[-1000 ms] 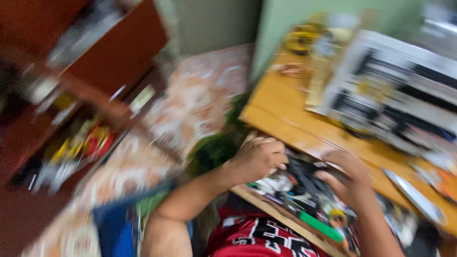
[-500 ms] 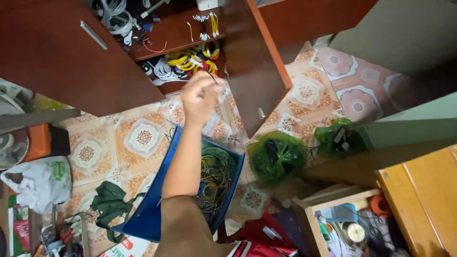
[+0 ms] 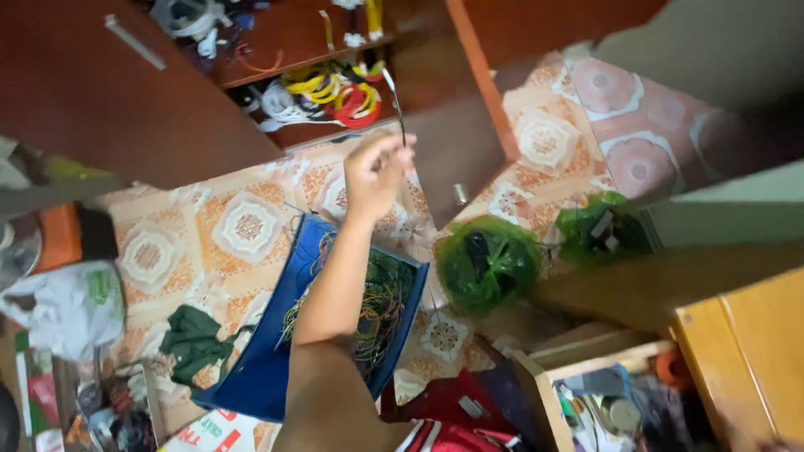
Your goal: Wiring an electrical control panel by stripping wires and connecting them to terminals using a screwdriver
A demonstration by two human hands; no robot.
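Wire (image 3: 395,105), thin and dark with a pale tip, stands nearly upright from the fingertips of the left hand (image 3: 374,174); the hand is pinched shut on its lower end, thumb against the bent fingers, and the wire's top reaches up in front of the open cabinet (image 3: 293,50); the arm stretches out from the bottom of the view, raised above the floor; the right hand is out of sight.

Below the forearm lies a blue box (image 3: 268,368), open, tilted on the floor, with a tangle of thin green and yellow wires (image 3: 381,305) inside; the held wire is well apart from that tangle, higher in the view.

Behind the hand the cabinet's shelf holds coils of cable (image 3: 335,92) in yellow, red and white, bunched together; the brown cabinet door (image 3: 109,100) hangs open to the left; the floor (image 3: 243,226) is tiled in orange and white patterns.

To the right of the box sit two green plastic bags (image 3: 486,264), the nearer one with something dark in it, the farther one beside a pale wall; a dark green cloth (image 3: 193,339) lies just left of the box; a white plastic bag (image 3: 67,305) lies further left; a wooden desk (image 3: 745,351) fills the lower right corner, with an open drawer (image 3: 586,393) of small things beside it.
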